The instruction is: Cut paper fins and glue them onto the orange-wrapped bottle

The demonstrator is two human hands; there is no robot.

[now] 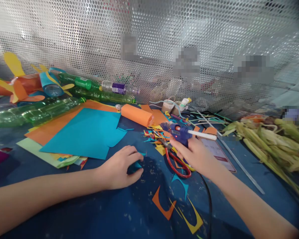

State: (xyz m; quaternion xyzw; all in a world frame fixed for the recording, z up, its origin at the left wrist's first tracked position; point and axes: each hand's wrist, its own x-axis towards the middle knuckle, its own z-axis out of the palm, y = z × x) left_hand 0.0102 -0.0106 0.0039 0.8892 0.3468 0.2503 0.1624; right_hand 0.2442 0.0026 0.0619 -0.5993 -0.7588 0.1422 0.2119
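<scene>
My left hand (122, 167) rests near the table's middle, its fingers curled around a small blue paper piece (134, 167) that is mostly hidden. In my right hand (199, 154) is a blue glue gun (180, 132), with a white glue stick (203, 134) poking out of its back and its nozzle pointing left. Just below the gun lie scissors with red handles (168, 162), partly behind my right hand. Beyond the nozzle, an orange paper-wrapped bottle (137, 115) lies on its side. Large blue paper (82, 132) spreads to the left of it.
Green plastic bottles (45, 111) and paper-decorated bottles (27, 83) lie at the back left. Corn husks (266, 142) are piled at right. Paper offcuts (164, 204) lie in front, beside a black cord (208, 202). A perforated metal screen (151, 43) stands behind.
</scene>
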